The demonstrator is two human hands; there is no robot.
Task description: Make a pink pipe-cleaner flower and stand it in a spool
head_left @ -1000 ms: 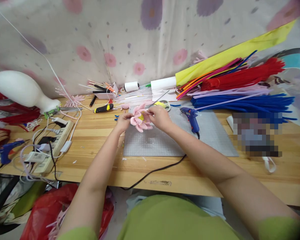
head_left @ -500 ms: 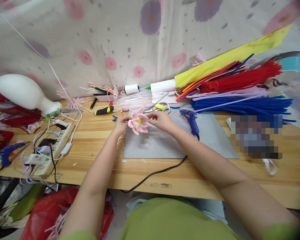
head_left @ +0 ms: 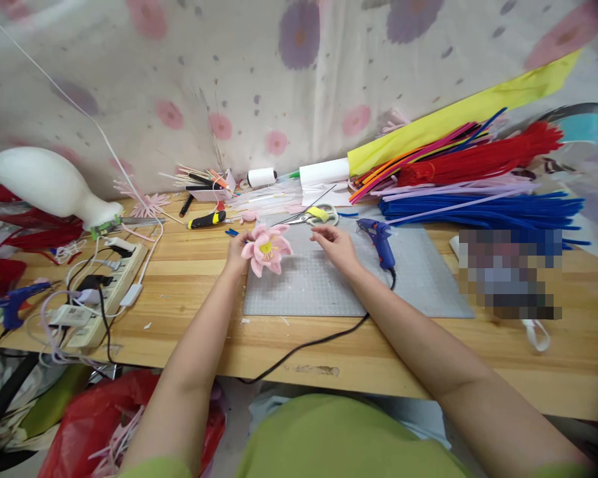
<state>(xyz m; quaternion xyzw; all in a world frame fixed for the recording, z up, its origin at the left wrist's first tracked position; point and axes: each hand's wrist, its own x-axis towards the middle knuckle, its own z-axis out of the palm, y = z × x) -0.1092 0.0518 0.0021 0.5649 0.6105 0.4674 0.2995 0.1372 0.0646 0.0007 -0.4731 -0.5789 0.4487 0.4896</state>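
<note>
A pink flower [head_left: 274,252] with a yellow middle, made of fuzzy stems, faces me above the left end of the grey cutting mat [head_left: 329,289]. My left hand [head_left: 238,251] is closed on it from behind and from the left, and the petals hide part of the grip. To the right of the flower, apart from it, my right hand [head_left: 336,247] hovers over the mat with its fingers loosely apart and nothing in them. Just behind that hand lie scissors [head_left: 323,214] with a yellow wrap. A blue glue gun [head_left: 381,242] rests on the mat at its right.
Bundles of blue stems [head_left: 483,209] and red stems [head_left: 478,156] lie at the back right. A crowded power strip [head_left: 122,292], a white foam head [head_left: 44,179] and another blue glue gun [head_left: 12,305] stand at left. A black cord [head_left: 303,345] crosses the front edge.
My right hand has let go of the flower's petals and moved right. The flower has shifted slightly left and turned more toward me, still in my left hand.
</note>
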